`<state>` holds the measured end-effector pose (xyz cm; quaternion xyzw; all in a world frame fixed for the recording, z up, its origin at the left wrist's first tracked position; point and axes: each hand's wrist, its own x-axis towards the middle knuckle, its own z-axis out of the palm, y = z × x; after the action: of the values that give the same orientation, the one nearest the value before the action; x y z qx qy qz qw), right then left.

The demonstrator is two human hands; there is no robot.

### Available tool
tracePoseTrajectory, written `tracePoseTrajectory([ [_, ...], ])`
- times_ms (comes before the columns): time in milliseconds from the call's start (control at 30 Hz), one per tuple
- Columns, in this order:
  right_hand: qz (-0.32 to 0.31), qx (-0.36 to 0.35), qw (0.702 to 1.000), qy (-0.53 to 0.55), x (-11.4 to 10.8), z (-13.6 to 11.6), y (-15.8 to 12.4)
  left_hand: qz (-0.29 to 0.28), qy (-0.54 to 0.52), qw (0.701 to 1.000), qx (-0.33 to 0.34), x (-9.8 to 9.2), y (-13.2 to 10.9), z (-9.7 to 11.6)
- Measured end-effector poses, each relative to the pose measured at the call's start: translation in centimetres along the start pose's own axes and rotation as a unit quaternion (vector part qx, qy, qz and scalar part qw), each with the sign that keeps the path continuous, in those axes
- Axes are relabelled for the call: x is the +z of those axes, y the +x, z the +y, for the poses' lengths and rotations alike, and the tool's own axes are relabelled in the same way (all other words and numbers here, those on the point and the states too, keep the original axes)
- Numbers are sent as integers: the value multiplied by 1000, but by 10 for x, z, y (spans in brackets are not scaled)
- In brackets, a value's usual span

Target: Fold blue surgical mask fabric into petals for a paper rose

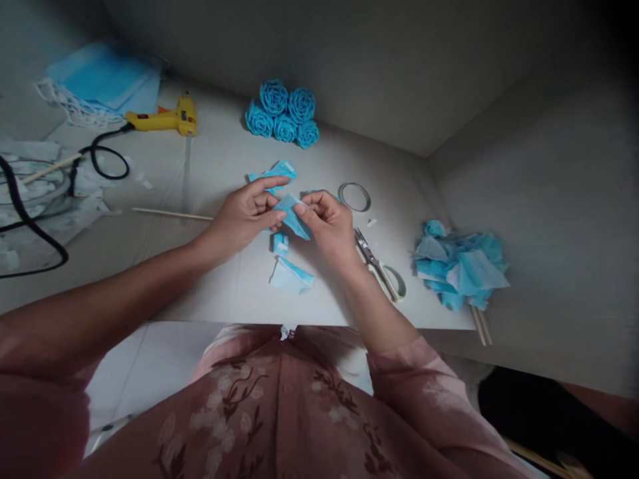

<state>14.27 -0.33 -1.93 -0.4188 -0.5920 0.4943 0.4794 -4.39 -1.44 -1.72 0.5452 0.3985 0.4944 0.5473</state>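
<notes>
A small light-blue piece of face-mask fabric is pinched between my two hands above the table. My left hand grips its left edge between thumb and fingers, the index finger stretched out above. On the other side, my right hand pinches the upper right edge. Behind the hands lies another blue fabric scrap. Nearer to me are a small blue scrap and a larger pale-blue cut piece. Scissors rest beside my right wrist, partly hidden by it.
Several rolled blue flowers are stacked at the back. A yellow glue gun lies left of them, near face masks. A wire coil sits right of my hands, a thin wooden stick left, and a blue scrap pile far right.
</notes>
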Motion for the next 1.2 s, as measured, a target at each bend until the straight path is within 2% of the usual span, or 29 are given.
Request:
tracePoseTrajectory([
  [433, 28, 1, 1000, 2, 0, 1, 1, 2, 3, 1000, 13, -1, 0, 0],
  [800, -60, 32, 998, 17, -3, 3, 0, 1, -3, 1000, 2, 0, -1, 1],
  [933, -20, -10, 999, -49, -6, 8, 1, -3, -55, 998, 1, -1, 0, 1],
  [1067, 21, -56, 992, -114, -8, 7, -1, 8, -133, 990, -42, 0, 1, 2],
  [1200, 20, -119, 973, -199, -7, 2, -6, 9, -81, 993, -80, 2, 0, 6],
])
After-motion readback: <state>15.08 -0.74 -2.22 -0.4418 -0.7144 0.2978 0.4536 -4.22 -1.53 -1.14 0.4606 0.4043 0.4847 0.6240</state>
